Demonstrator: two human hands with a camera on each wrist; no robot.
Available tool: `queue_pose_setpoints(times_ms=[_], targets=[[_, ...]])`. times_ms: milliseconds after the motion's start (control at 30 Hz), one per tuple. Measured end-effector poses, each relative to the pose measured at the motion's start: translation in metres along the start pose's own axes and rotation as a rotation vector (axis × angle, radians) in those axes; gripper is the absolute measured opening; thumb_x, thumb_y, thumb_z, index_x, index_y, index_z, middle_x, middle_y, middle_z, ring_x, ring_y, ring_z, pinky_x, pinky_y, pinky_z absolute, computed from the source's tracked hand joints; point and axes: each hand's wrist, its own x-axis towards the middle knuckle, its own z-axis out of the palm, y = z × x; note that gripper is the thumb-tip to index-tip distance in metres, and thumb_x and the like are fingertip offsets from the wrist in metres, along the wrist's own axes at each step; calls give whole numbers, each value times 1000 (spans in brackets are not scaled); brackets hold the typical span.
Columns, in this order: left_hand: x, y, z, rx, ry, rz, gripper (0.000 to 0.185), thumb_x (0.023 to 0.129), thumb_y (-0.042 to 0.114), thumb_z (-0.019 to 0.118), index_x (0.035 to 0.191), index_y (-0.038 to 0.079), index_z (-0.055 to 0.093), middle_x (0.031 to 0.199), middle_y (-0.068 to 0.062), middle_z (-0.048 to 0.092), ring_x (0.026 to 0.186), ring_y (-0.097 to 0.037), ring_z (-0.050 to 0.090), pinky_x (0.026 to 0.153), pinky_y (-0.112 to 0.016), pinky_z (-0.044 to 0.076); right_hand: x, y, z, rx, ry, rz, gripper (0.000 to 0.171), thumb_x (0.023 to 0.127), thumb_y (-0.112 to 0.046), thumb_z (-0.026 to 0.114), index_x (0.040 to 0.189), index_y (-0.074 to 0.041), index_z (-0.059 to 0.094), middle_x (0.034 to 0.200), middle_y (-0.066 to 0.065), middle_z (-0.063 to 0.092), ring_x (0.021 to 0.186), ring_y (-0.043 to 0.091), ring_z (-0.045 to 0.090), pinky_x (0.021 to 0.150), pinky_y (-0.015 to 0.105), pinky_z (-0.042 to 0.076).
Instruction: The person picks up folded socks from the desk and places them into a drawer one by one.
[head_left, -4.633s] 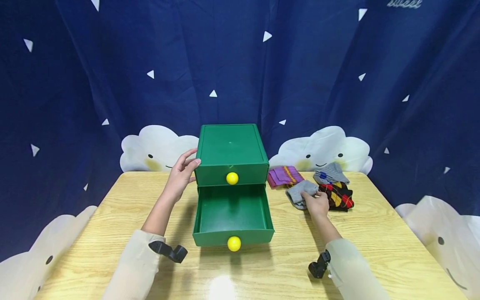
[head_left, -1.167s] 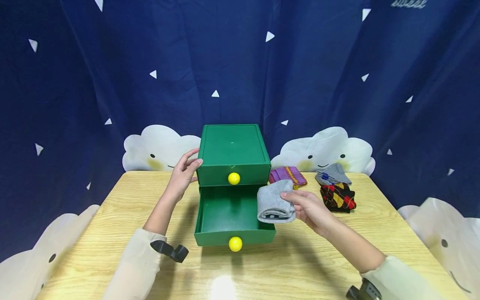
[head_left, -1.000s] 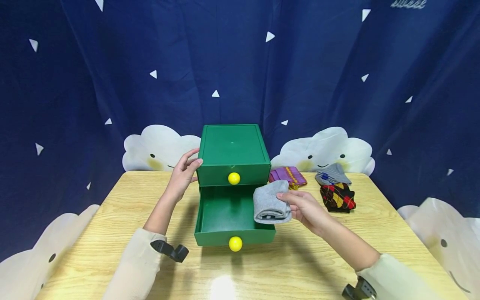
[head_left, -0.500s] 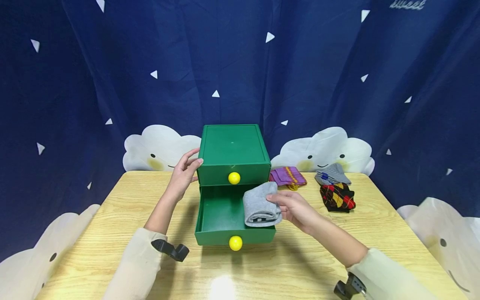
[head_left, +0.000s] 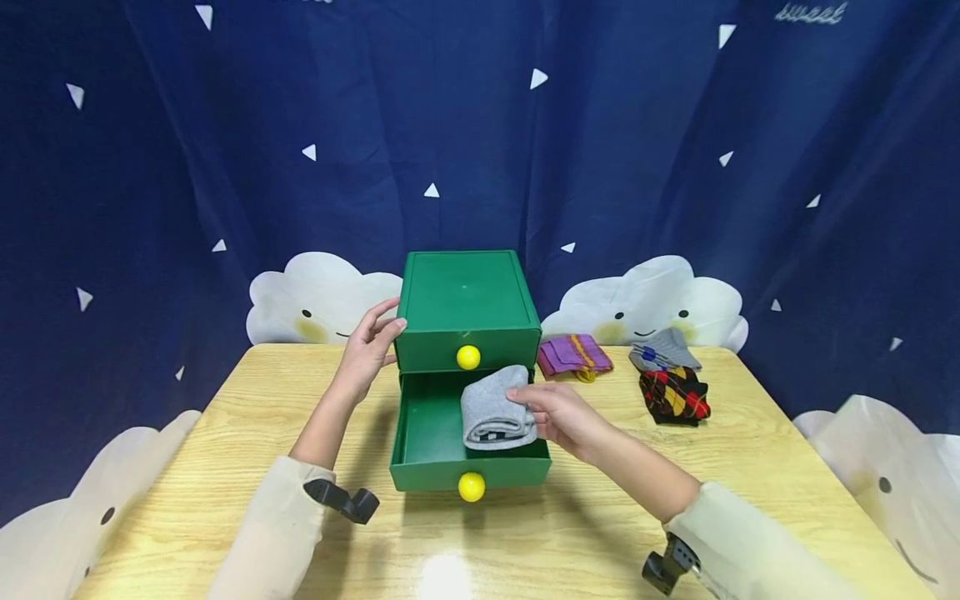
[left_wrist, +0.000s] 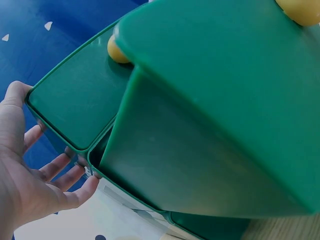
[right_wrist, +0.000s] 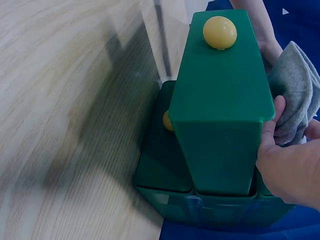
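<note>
A green two-drawer box [head_left: 465, 304] stands mid-table, its lower drawer [head_left: 431, 433] pulled out, each drawer with a yellow knob [head_left: 470, 487]. My right hand [head_left: 558, 414] grips a folded grey sock [head_left: 495, 408] and holds it over the drawer's right half. The same grey sock [right_wrist: 297, 90] shows beside the drawer front [right_wrist: 220, 100] in the right wrist view. My left hand [head_left: 367, 350] rests open against the box's left upper corner, fingers [left_wrist: 55, 167] along the box edge [left_wrist: 75, 100].
On the wooden table [head_left: 225, 442] to the right of the box lie a purple striped sock [head_left: 572, 354], a grey sock with blue marks [head_left: 663, 350] and a black, red and yellow argyle sock [head_left: 675, 393]. A dark blue curtain with cloud cut-outs [head_left: 315, 296] backs the table.
My right hand picked the grey sock up from the pile on the right and carried it leftward until it is over the open drawer. The left hand has stayed on the box.
</note>
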Motion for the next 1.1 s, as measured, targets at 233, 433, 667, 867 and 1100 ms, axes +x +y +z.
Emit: queue_pose_setpoints(times_ms=[233,433,667,867,1100], targets=[[1,-1,0,-6,8,2,52,95,28,50,144,20,35,142,-18,38,131,-31,38,101,-58,37,10,1,8,-20,-22,30,16,90,-20,55,96,-5,57,80,-7,64,72,4,61,73,21,53],[0,0,0,-11,11,-1,52,95,28,50,144,20,35,142,-17,38,131,-31,38,101,-58,37,19,2,18,-83,-42,58,26,90,-20,56,104,2,56,81,-4,63,72,5,60,73,22,54],[0,-1,2,-19,20,1,51,95,27,50,143,20,36,141,-16,40,129,-29,39,100,-57,39,28,5,24,-92,-87,63,14,91,-17,54,90,-5,59,75,-7,62,67,4,58,69,22,53],[1,-1,2,-18,23,2,51,95,28,50,143,21,37,140,-16,40,129,-29,40,100,-57,39,41,6,29,-97,-70,100,13,92,-17,54,84,-7,59,67,-7,54,58,5,44,64,21,49],[0,-1,1,-16,21,4,51,95,27,50,143,20,36,140,-16,40,130,-30,39,100,-57,39,54,7,32,-83,-46,140,12,90,-16,55,81,-8,57,63,-7,54,57,5,45,60,20,49]])
